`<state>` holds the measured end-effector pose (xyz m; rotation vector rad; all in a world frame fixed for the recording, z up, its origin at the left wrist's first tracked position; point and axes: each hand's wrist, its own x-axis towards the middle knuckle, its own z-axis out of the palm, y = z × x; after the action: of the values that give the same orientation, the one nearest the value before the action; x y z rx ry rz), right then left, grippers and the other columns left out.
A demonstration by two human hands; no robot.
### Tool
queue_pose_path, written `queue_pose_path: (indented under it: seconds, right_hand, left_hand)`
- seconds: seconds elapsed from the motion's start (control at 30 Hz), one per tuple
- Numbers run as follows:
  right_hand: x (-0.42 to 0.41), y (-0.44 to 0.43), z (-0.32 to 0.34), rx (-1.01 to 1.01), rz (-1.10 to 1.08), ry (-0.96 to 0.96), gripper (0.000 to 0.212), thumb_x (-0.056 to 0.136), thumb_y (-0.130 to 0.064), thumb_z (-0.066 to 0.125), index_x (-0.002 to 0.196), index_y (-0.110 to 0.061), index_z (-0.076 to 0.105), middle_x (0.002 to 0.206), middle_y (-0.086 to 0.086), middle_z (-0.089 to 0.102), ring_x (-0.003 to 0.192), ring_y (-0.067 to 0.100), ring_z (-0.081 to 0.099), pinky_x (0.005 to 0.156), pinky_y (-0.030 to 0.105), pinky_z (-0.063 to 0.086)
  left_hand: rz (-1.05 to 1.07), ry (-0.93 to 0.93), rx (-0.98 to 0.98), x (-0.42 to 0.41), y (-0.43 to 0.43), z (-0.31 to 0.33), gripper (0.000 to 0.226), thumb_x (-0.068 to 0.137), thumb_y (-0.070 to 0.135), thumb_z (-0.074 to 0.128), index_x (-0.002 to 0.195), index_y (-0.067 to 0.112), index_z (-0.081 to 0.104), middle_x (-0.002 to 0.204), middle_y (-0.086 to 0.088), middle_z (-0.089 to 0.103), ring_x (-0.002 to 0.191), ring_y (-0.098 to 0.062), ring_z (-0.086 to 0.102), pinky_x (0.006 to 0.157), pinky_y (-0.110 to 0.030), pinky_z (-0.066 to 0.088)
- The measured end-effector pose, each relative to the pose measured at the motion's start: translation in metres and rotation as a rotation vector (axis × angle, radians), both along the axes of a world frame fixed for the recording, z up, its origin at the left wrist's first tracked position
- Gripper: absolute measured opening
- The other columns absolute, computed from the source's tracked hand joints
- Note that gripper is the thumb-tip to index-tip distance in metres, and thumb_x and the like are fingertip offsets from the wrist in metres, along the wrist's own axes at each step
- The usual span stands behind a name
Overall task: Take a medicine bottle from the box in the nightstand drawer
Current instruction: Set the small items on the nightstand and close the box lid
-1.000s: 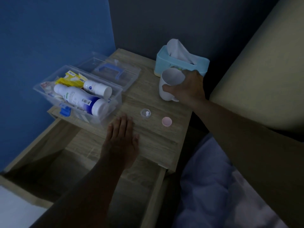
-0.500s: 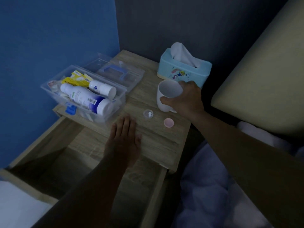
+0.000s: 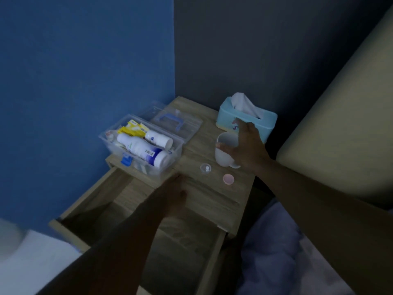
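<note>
A clear plastic box (image 3: 172, 155) stands on the nightstand top at the left, its lid off. Two white medicine bottles lie in it: a large one with a blue band (image 3: 143, 148) and a smaller one (image 3: 159, 138) behind it. My left hand (image 3: 172, 193) is blurred and rests flat near the front edge of the top, just in front of the box, holding nothing. My right hand (image 3: 246, 145) has its fingers spread beside a white cup (image 3: 224, 157), with the thumb over the rim.
The box's lid with a blue handle (image 3: 177, 122) lies behind it. A small clear cap with white pills (image 3: 205, 168) and a pink cap (image 3: 228, 179) sit mid-top. A light-blue tissue box (image 3: 263, 121) stands at the back. The drawer (image 3: 180, 241) is pulled open below. Bedding lies to the right.
My right hand has set the cup down nearer the caps and spread its fingers off it. My left hand slid slightly back toward the front edge. The view shifted upward.
</note>
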<state>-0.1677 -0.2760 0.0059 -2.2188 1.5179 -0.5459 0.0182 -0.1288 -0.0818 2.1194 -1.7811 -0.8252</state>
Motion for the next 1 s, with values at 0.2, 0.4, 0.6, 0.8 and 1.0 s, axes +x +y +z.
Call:
queue_pose_path:
  seconds: [0.2, 0.4, 0.6, 0.8, 1.0]
  right_hand:
    - [0.06, 0.027, 0.0, -0.06, 0.195, -0.143, 0.027, 0.093, -0.016, 0.059, 0.118, -0.006, 0.065, 0.109, 0.012, 0.066, 0.101, 0.026, 0.064, 0.083, 0.03, 0.048]
    - [0.136, 0.031, -0.033, 0.516, -0.104, -0.194, 0.043, 0.1, -0.037, 0.049, 0.13, -0.007, 0.06, 0.113, 0.009, 0.068, 0.095, 0.023, 0.066, 0.069, 0.026, 0.042]
    - [0.157, 0.003, -0.045, 0.803, -0.385, -0.703, 0.055, 0.1, -0.051, 0.045, 0.131, -0.008, 0.057, 0.126, 0.012, 0.065, 0.106, 0.028, 0.064, 0.092, 0.037, 0.051]
    - [0.153, -0.012, -0.025, 0.566, -0.474, -0.806, 0.064, 0.101, -0.055, 0.04, 0.143, -0.008, 0.049, 0.145, 0.011, 0.054, 0.13, 0.028, 0.054, 0.096, 0.032, 0.045]
    - [0.155, 0.031, 0.009, 0.123, -0.197, -0.841, 0.032, 0.09, -0.057, 0.056, 0.069, -0.036, 0.067, 0.077, -0.021, 0.067, 0.077, -0.008, 0.062, 0.064, 0.014, 0.046]
  left_hand:
    - [0.444, -0.004, -0.166, 0.026, 0.043, -0.001, 0.019, 0.096, 0.022, 0.046, 0.109, 0.021, 0.061, 0.098, 0.002, 0.064, 0.081, -0.009, 0.062, 0.074, -0.031, 0.055]
    - [0.678, 0.154, -0.267, 0.073, 0.049, -0.004, 0.082, 0.086, 0.009, 0.055, 0.155, 0.019, 0.01, 0.158, -0.01, 0.027, 0.139, -0.029, 0.04, 0.099, -0.028, 0.037]
    - [0.39, -0.027, -0.337, 0.1, 0.034, -0.003, 0.103, 0.077, 0.001, 0.057, 0.156, 0.013, -0.008, 0.165, -0.004, -0.016, 0.152, -0.023, -0.012, 0.123, -0.041, 0.012]
    - [0.366, -0.084, -0.299, 0.097, 0.025, -0.008, 0.106, 0.08, 0.006, 0.062, 0.155, 0.011, -0.013, 0.163, -0.006, -0.021, 0.15, -0.025, -0.018, 0.12, -0.035, -0.004]
    - [0.3, -0.179, -0.294, 0.103, 0.027, -0.007, 0.109, 0.078, 0.008, 0.065, 0.155, 0.008, -0.011, 0.164, -0.01, -0.019, 0.15, -0.024, -0.017, 0.117, -0.03, -0.007]
